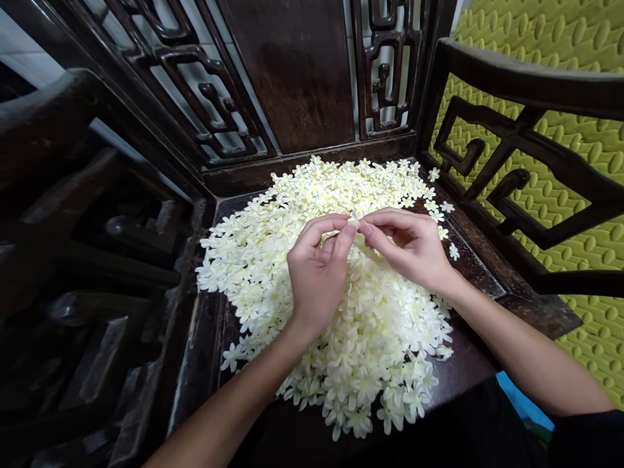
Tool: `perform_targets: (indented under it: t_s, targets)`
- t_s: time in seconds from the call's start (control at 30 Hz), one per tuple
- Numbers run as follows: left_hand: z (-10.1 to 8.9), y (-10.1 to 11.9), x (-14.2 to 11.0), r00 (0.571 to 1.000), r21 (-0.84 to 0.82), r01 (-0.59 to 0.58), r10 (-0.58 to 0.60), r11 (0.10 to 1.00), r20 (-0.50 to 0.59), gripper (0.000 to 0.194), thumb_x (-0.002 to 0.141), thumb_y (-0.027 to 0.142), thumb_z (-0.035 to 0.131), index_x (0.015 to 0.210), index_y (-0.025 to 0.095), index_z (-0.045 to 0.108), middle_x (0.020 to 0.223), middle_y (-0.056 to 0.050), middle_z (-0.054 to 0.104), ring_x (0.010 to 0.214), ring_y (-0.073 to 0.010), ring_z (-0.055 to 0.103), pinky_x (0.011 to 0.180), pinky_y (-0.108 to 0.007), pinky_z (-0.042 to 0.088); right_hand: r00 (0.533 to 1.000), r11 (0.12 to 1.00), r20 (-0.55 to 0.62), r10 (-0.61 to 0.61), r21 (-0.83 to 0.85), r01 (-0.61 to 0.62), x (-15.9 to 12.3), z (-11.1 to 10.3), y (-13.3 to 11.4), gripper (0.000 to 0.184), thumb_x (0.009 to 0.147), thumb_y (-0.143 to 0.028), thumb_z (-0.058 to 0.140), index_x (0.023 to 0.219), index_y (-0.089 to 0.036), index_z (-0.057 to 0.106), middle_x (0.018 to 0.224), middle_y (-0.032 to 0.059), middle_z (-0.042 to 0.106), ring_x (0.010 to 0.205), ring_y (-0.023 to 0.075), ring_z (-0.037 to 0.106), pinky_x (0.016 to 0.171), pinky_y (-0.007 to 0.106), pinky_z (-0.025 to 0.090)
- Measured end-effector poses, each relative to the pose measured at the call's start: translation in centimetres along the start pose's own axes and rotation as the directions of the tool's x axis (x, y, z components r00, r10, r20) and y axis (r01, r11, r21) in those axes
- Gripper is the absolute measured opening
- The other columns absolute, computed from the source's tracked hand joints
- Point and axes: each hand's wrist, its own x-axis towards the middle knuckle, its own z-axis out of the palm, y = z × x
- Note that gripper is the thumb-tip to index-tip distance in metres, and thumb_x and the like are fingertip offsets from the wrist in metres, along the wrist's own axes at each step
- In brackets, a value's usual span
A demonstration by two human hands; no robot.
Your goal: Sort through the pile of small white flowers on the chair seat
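Note:
A large heap of small white and pale yellow flowers point(273, 260) covers the seat of a dark carved wooden chair point(468, 260). Above the heap, my left hand point(316, 273) and my right hand point(414, 250) meet fingertip to fingertip. Both pinch one small white flower point(354, 223) between thumbs and forefingers. The other fingers curl in loosely. Both forearms reach in from the bottom of the view.
The chair's dark backrest point(297, 71) with open fretwork stands behind the heap, and a carved armrest point(526, 84) rises at the right. A second dark wooden chair point(73, 214) stands at the left. A green quilted wall point(575, 208) lies beyond the right armrest.

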Motion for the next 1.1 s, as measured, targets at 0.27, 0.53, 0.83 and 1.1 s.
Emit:
perform_targets:
  t_s: [0.27,0.53,0.83,1.1]
  targets:
    - [-0.2,-0.5,-0.1,0.999,-0.015,0.042,-0.042,0.999,0.006,0.021,0.097,0.040,0.063,0.098,0.019,0.065,0.101,-0.004,0.066,0.086,-0.0135,0.067,0.079,-0.026,0.054,0.991,0.997,-0.113,0.070,-0.034,-0.074,0.1,-0.2,0.2,0.013,0.091,-0.024,0.072,0.097,-0.015,0.078,0.092,0.0058,0.078,0.075,0.0125,0.069,0.069,0.027,0.057]
    - [0.2,-0.7,0.1,0.982,-0.201,0.109,-0.137,0.974,-0.129,0.020,0.091,0.037,0.071,0.099,0.019,0.064,0.099,-0.003,0.064,0.090,-0.0139,0.065,0.082,-0.027,0.055,0.952,0.987,-0.263,0.155,0.007,-0.158,1.0,-1.3,0.5,0.022,0.089,-0.037,0.076,0.090,-0.015,0.078,0.078,0.0035,0.074,0.063,0.0108,0.064,0.057,0.024,0.053]
    - [0.0,0.1,-0.1,0.998,-0.050,-0.013,0.009,0.999,-0.065,0.016,0.089,0.032,0.074,0.098,0.019,0.076,0.108,-0.006,0.072,0.103,-0.0169,0.069,0.085,-0.026,0.058,0.971,0.948,0.052,0.235,0.208,-0.240,0.2,-0.2,-0.7,0.019,0.084,-0.031,0.082,0.095,-0.015,0.080,0.080,0.0033,0.074,0.066,0.0110,0.065,0.061,0.024,0.054]
    - [-0.1,-0.2,-0.1,0.996,-0.042,-0.004,0.000,0.999,-0.088,0.014,0.088,0.033,0.076,0.092,0.020,0.079,0.098,-0.003,0.076,0.089,-0.0137,0.072,0.078,-0.023,0.056,0.964,0.909,0.175,0.201,0.333,-0.250,0.3,-0.7,-0.7,0.016,0.087,-0.025,0.079,0.101,-0.017,0.082,0.083,0.0037,0.075,0.069,0.0110,0.066,0.066,0.024,0.056]
